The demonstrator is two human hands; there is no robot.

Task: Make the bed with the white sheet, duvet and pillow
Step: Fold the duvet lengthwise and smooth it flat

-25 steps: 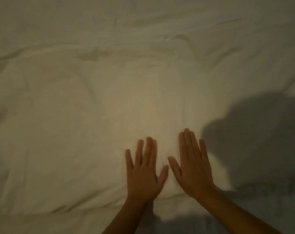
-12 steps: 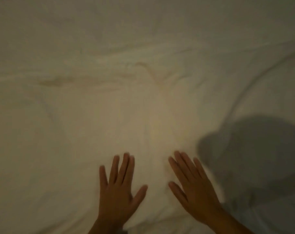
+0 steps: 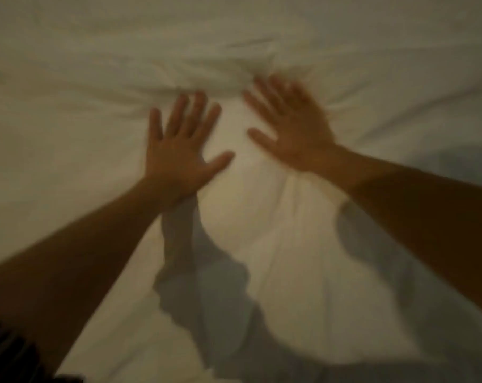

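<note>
white bedding (sheet or duvet, can't tell through the blur) covers the whole surface in view. bunched ridge of creases runs across near the top; softer folds fan down toward the near edge. left hand and right hand lie flat on it, fingers spread, fingertips right at the ridge, hands apart from each other

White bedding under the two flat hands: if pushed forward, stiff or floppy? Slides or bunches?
Likely floppy: the white bedding shows soft creases radiating from the left hand and right hand. It probably bunches rather than sliding as one piece, given the ridge of folds just beyond the fingers. It seems light, since flat palms alone appear to deform it.
</note>
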